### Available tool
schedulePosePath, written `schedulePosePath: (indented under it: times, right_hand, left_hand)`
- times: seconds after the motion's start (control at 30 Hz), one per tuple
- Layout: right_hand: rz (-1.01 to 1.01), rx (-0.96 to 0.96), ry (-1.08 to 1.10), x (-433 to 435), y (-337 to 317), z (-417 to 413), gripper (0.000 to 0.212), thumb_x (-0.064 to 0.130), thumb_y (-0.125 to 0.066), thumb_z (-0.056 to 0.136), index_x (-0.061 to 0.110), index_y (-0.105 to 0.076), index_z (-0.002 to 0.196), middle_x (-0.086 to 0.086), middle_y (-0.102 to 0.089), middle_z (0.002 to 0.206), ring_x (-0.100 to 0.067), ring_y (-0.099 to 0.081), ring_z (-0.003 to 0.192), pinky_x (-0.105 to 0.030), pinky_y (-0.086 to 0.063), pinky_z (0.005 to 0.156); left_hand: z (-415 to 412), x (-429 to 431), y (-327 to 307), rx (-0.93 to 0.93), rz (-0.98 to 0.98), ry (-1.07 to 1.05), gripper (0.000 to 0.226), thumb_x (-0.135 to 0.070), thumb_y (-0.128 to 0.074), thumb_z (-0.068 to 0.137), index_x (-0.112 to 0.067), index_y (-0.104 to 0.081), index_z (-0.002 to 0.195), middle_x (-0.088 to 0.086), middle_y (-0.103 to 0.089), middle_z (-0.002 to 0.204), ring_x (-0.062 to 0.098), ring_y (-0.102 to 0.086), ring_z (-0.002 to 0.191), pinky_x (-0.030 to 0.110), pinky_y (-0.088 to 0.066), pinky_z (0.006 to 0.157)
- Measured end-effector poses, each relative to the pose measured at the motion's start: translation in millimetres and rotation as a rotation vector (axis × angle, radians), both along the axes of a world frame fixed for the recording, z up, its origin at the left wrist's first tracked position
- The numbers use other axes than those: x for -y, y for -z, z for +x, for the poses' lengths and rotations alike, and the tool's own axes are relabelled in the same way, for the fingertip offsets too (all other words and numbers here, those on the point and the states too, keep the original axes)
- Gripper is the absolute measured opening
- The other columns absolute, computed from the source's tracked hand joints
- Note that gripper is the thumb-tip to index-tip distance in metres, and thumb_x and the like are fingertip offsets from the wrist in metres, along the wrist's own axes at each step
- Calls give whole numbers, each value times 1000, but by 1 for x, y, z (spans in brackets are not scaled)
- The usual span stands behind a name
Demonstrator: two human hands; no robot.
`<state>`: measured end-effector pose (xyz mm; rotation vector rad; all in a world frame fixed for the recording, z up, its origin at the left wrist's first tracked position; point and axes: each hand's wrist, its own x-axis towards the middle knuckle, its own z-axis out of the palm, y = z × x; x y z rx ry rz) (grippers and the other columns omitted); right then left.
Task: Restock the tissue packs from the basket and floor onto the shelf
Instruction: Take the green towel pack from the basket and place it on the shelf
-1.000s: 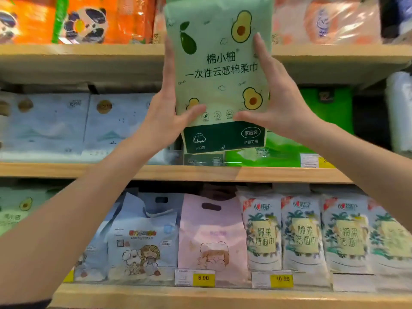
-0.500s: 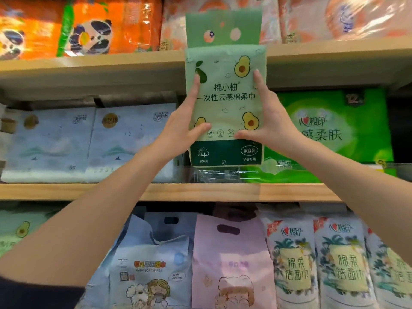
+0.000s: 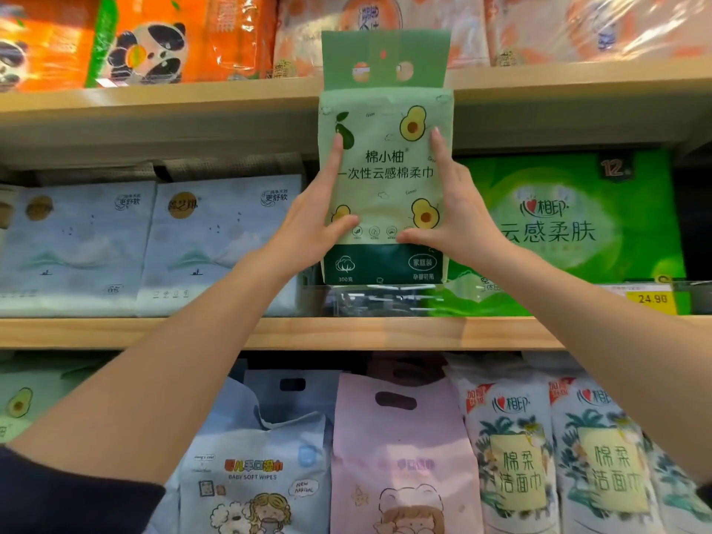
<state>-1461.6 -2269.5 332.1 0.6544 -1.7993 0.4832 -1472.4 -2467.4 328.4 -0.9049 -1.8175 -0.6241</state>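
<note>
Fingers [image 3: 336,163] of both hands clamp an avocado-print tissue pack [image 3: 385,179] by its edges, thumbs pressed across the front, as a person holds it upright at the middle shelf [image 3: 346,331]. The left hand [image 3: 312,221] and right hand [image 3: 458,217] steady the pack in the gap between pale blue packs [image 3: 215,240] and a bright green pack [image 3: 570,217], its base just above a clear rail at the shelf lip.

Risk lies in the fit: the pack's tall header flap [image 3: 385,57] rises in front of the upper shelf [image 3: 192,98], and it could catch or fold there if pushed straight in. The soft pack may also topple forward once released, since its base looks narrow; whether it is seated yet cannot be told.

Print on the pack reads "棉小柚" and "一次性云感棉柔巾", with "300克" and "家庭装" on the dark band. The green pack carries "心相印", "云感柔肤" and "12". A yellow price tag [image 3: 651,298] shows "24.90". Below, a wipes bag [image 3: 250,472] reads "BABY SOFT WIPES" and "NEW ARRIVAL", beside packs [image 3: 516,464] marked "棉柔洁面巾".
</note>
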Motion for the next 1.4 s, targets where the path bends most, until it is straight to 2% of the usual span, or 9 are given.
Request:
schedulePosePath:
  times: [0.23,0.57,0.8,0.9,0.97,1.17,1.27,1.33,1.4]
  right_hand:
    - [4,214,57,8,20,-28,130,23,-84,60,35,16,142,-17,-33,133,-28,-39,121,-42,-30,105]
    - [37,358,161,7,9,-54,128,26,-83,62,40,17,141,-19,-37,128,-36,-42,116,-47,-35,102]
    - [131,391,266,3,6,-71,128,20,-82,64,32,19,143,-23,-46,126,-35,-47,107,-43,-40,95]
    - [168,414,288,4,6,-71,124,11,-79,67,30,16,144,-23,-46,127,-28,-46,93,-39,-43,88]
    - [176,410,292,4,6,-71,122,10,-79,67,30,13,144,-22,-44,133,-29,-49,97,-38,-43,89]
    - [156,433,276,3,7,-71,119,9,-78,68,32,10,145,-20,-38,141,-35,-48,116,-41,-41,95]
    - [147,434,282,3,7,-70,119,9,-77,69,33,11,145,-20,-36,143,-35,-49,116,-41,-42,95]
    - [142,426,284,4,7,-70,118,9,-77,68,33,10,145,-19,-35,144,-34,-50,114,-41,-42,96]
    - [132,422,275,4,7,-70,116,11,-77,69,32,7,145,-17,-37,143,-33,-51,110,-41,-45,95]
  left_hand:
    - [-35,4,21,132,-28,-70,94,-13,-63,85,-32,6,147,0,-25,154,17,-32,137,27,-26,109]
    - [-62,2,14,249,-63,-170,94,-20,-64,85,-36,5,147,4,-24,155,24,-34,136,39,-28,111]
    - [-72,3,7,312,-135,-271,95,-18,-62,87,-35,10,146,11,-32,150,29,-51,113,36,-39,98]
    - [-78,5,6,353,-152,-285,96,-13,-60,88,-36,13,145,15,-40,141,17,-52,69,29,-48,72]
    - [-82,7,5,367,-148,-300,97,-12,-59,88,-38,15,144,17,-45,134,16,-48,60,24,-46,58]
    - [-86,8,5,370,-129,-323,97,-11,-58,87,-38,16,144,19,-46,134,18,-48,58,26,-42,56]
    - [-86,8,5,366,-122,-325,96,-11,-58,87,-38,14,144,19,-44,135,17,-48,58,26,-42,56]
    - [-86,8,6,357,-110,-321,98,-13,-62,85,-37,12,145,19,-40,139,20,-53,68,29,-45,66]
    - [-85,8,6,331,-81,-309,99,-18,-67,83,-33,7,147,16,-37,144,29,-55,99,38,-44,90]
